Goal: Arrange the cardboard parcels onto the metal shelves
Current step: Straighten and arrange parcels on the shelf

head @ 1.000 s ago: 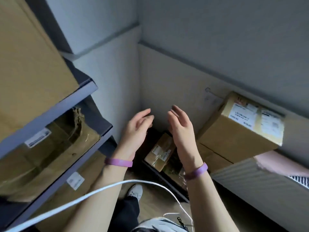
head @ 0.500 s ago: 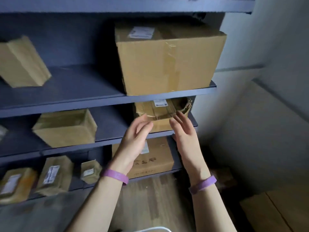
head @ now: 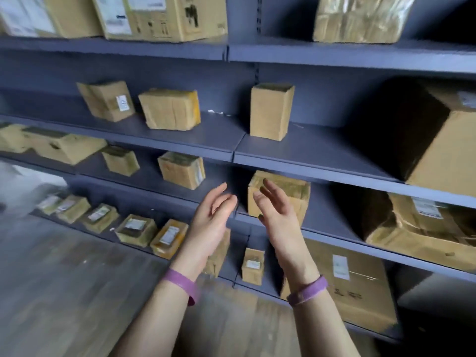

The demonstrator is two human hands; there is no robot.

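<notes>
Hovering palm to palm with fingers straight and nothing between them, the left hand (head: 212, 222) and right hand (head: 277, 215) were both empty, spaced as if ready to take a box by its two sides. Brown cardboard parcels (head: 171, 109) sat apart along the blue-grey metal shelves (head: 309, 150), several with white labels showing, probably for reading. A squat taped cardboard parcel (head: 296, 199) stood on a lower shelf behind the right fingertips (head: 266, 185), partly hidden by them; whether they touched could not be told. The big brown carton (head: 438, 150) was cut off at the right edge, and blur smeared every label.
</notes>
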